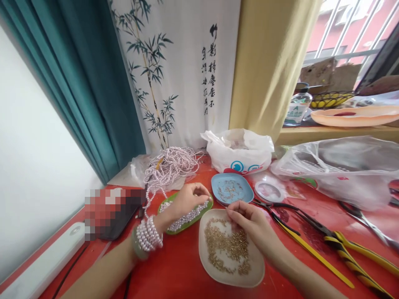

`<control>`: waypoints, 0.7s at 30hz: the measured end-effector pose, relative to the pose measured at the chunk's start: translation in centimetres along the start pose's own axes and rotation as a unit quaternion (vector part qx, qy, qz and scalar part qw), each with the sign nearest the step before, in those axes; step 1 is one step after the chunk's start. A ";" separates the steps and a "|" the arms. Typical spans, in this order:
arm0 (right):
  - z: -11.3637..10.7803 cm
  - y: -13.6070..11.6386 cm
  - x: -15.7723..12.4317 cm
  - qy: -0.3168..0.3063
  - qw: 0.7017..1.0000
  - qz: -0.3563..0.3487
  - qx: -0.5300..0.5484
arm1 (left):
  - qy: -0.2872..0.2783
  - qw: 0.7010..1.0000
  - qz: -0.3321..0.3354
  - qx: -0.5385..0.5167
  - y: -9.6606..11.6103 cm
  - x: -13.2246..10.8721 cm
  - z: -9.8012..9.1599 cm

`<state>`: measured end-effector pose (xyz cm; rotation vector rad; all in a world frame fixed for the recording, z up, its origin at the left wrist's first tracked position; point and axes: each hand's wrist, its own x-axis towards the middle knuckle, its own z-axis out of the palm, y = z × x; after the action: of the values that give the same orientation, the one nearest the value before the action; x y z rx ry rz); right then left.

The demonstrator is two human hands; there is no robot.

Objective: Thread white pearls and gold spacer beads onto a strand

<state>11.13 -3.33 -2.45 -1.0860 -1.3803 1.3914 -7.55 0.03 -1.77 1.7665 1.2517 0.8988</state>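
My left hand [187, 203] is above a green tray [172, 231] of pale lilac pearl beads [188, 220]. Its thumb and fingertips are pinched together; whatever lies between them is too small to make out. Several loops of pearl strand [149, 234] wrap my left wrist beside a pale green bangle [139, 244]. Over the upper right of a cream tray [205, 265] with small gold beads [227, 245], my right hand [246, 218] also has its fingertips closed in a pinch, its contents hidden. Behind it, a blue tray [248, 192] carries thin metal pins [230, 190].
A heap of pearl strands [174, 166] lies at the back left. Pliers [333, 238], a yellow stick [318, 257] and scissors [364, 220] lie right. Plastic bags [240, 151] stand behind, near a clear roll [269, 192]. A white power strip [46, 261] lies left.
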 end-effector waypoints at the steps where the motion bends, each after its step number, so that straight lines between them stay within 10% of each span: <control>1: 0.1 0.2 -0.1 0.006 1.000 -0.017 -0.008 | -0.010 0.996 -0.016 -0.084 0.4 -0.3 0.7; 9: 0.2 1.4 -0.4 0.051 0.996 -0.062 -0.048 | -0.012 0.990 -0.046 -0.136 0.4 -0.8 2.8; 16: -0.1 1.1 -0.3 0.035 0.998 -0.057 -0.005 | -0.264 0.964 -0.010 -0.003 1.7 -2.0 1.8; 21: 0.0 1.0 -0.2 0.035 0.998 -0.047 -0.002 | -0.323 0.940 0.055 0.092 2.0 -2.8 2.4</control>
<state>11.21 -3.58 -3.42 -1.0484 -1.3671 1.2715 -5.44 -3.57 -1.41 2.0608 0.8224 0.2089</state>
